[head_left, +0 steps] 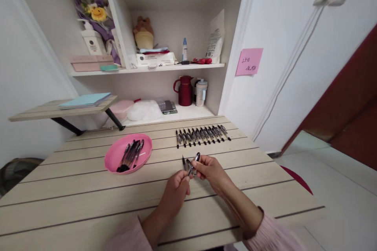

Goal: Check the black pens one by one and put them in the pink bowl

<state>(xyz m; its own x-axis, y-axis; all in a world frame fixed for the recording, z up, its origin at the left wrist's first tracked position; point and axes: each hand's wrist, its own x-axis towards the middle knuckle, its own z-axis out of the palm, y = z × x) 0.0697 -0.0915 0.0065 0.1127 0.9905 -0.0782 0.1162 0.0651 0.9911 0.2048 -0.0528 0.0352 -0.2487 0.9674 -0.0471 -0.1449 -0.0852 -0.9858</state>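
Observation:
Both hands meet above the tabletop around one black and clear pen (197,157), which tilts up to the right. Low on the pen, the fingers of my left hand (176,189) are closed. My right hand (212,171) pinches it near its dark upper end. Just behind the fingers another pen (184,162) lies on the table, with a dark capped piece beside it, partly hidden. Farther back, several pens (200,136) lie side by side in a row, each with a cap-like part next to it. To the left, a pink bowl (108,156) holds several more pens (130,156).
The slatted wooden table (88,200) meets a white shelf unit (176,68) at the back. A small raised stand (38,110) bears light blue paper (85,100) at left. A red jug (185,91) and a pale cup (201,92) stand on the lower shelf.

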